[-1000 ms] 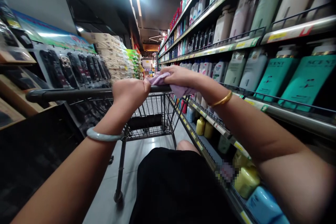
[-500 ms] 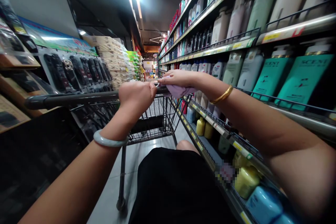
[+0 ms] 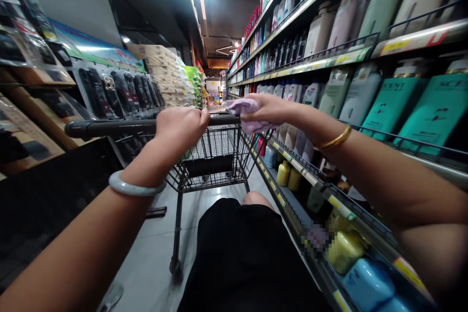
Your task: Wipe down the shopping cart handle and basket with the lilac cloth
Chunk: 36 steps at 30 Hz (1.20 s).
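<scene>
My left hand [image 3: 182, 129] is wrapped round the dark handlebar [image 3: 109, 127] of a shopping cart, near its middle. A pale bangle [image 3: 136, 187] circles that wrist. At the bar's right end, my right hand [image 3: 268, 111] is closed on a lilac cloth [image 3: 251, 118] that is bunched around the bar and hangs below it. On the right wrist sits a gold bangle [image 3: 334, 139]. Beyond the bar stands the cart's wire basket [image 3: 219, 144]; its bottom is partly hidden behind my left hand and arm.
Shelves [image 3: 314, 66] of pump and shampoo bottles run close along the right. Turquoise bottles [image 3: 395, 102] stand nearest. To the left are hanging dark packaged goods [image 3: 120, 90] and stacked pale packs [image 3: 159, 68]. A tiled floor [image 3: 146, 253] lies below, and the aisle stretches ahead.
My left hand has shifted left along the bar, and my right hand with the cloth has moved to the right, so the hands are farther apart. The view has turned slightly left.
</scene>
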Each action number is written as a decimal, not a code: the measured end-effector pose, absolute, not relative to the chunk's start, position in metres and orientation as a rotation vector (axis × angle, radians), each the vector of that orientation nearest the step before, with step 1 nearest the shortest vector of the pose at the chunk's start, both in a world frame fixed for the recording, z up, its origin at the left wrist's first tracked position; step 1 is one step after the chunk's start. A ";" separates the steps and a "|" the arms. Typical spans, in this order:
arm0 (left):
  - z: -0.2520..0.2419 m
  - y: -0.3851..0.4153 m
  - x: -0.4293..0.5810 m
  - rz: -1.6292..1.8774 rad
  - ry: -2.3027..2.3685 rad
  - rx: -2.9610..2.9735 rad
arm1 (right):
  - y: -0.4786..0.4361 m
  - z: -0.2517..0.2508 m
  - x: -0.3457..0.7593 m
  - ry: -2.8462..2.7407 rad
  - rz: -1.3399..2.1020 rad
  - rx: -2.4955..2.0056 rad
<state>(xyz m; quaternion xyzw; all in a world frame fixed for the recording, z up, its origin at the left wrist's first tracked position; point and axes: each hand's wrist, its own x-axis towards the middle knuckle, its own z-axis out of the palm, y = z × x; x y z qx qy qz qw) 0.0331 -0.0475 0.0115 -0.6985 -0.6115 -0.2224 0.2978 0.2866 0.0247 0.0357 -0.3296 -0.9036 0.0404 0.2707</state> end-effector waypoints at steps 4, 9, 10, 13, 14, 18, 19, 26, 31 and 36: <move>0.004 -0.041 0.029 -0.493 -1.675 -1.697 | 0.015 0.017 0.241 -2.317 -0.236 -0.761; 0.001 -0.039 0.030 -0.528 -1.665 -1.695 | 0.019 0.020 0.238 -2.458 -0.356 -0.641; 0.001 -0.039 0.032 -0.555 -1.680 -1.688 | 0.023 0.027 0.245 -2.481 -0.276 -0.712; -0.001 -0.038 0.040 -0.615 -1.706 -1.673 | 0.031 0.043 0.254 -2.494 -0.030 -0.996; -0.001 -0.038 0.042 -0.634 -1.711 -1.662 | 0.030 0.045 0.252 -2.463 -0.021 -1.070; -0.004 -0.040 0.046 -0.659 -1.706 -1.660 | 0.012 0.026 0.229 -2.259 -0.342 -1.006; -0.004 -0.041 0.046 -0.655 -1.693 -1.675 | 0.007 0.020 0.226 -2.235 -0.421 -0.926; -0.006 -0.045 0.052 -0.709 -1.677 -1.676 | 0.011 0.027 0.253 -2.087 -0.292 -1.238; -0.007 -0.048 0.054 -0.672 -1.656 -1.660 | -0.003 -0.002 0.231 -1.948 -0.419 -1.001; -0.008 -0.052 0.049 -0.665 -1.607 -1.715 | -0.005 -0.040 0.236 -1.954 -0.611 -0.681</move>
